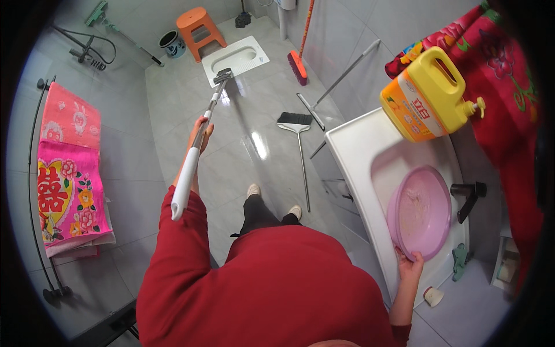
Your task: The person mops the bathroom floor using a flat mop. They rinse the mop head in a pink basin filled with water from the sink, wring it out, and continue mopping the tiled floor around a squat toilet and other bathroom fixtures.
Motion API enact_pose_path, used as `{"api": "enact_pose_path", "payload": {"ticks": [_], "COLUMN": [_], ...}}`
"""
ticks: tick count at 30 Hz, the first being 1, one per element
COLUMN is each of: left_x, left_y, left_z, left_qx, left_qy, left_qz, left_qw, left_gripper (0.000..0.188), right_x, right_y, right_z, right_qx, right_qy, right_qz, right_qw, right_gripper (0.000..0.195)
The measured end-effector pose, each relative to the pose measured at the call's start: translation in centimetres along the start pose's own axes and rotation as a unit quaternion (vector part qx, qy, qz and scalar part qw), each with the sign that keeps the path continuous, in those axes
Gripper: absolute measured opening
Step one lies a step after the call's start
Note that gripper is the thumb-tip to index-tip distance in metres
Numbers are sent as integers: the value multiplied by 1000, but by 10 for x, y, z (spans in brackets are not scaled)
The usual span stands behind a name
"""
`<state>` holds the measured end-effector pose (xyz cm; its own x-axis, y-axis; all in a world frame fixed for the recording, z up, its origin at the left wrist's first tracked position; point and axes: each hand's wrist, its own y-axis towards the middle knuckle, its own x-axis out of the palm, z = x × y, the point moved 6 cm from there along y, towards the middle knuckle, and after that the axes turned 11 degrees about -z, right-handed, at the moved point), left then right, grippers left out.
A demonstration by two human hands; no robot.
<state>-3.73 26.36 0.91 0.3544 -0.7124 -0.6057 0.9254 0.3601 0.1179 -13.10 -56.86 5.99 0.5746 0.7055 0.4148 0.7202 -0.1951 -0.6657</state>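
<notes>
My left hand grips the metal pole of a mop, below its white plastic handle. The grey mop head is at the near edge of a white squat toilet. At the lower right, my right hand holds the rim of a pink plastic basin, which sits tilted in the white sink. Some light residue shows inside the basin. A yellow pump bottle of dish soap lies near the sink's far end, beside red floral cloth.
A dustpan-like black brush with a pole, a squeegee and an orange broom stand right of the tiled floor. An orange stool and a small bin are at the back. Towels hang left; a black faucet is beside the basin.
</notes>
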Motion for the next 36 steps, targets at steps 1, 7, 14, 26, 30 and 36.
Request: {"api": "enact_pose_path", "payload": {"ticks": [1,7,14,26,30,36], "left_x": [-7,-49,-117,-265,-299,-315], "left_y": [2,-5,-18,9,19,25], "left_z": [-3,-39,-81,-152,-171,-218], "left_qx": [-7,-82,-204,-89,-150,-137], "left_qy": [-1,-187,-356,-263,-346,-577], "left_qz": [17,110,185,96,174,498], "left_qw": [1000,973,893,956,910,633], "left_gripper": [37,36,47,30,24,16], "right_x": [3,55,148,324,412,549], "right_y": [-10,-97,-173,-161,-113,-17], "right_z": [-3,2,50,188,235,310], "right_qx": [-10,-44,-49,1,31,92], "right_qy": [9,-27,-17,-148,-187,-220], "right_qz": [2,14,46,-27,-111,-196], "right_qw": [1000,999,998,989,975,951], "right_gripper": [45,57,41,44,45,39]}}
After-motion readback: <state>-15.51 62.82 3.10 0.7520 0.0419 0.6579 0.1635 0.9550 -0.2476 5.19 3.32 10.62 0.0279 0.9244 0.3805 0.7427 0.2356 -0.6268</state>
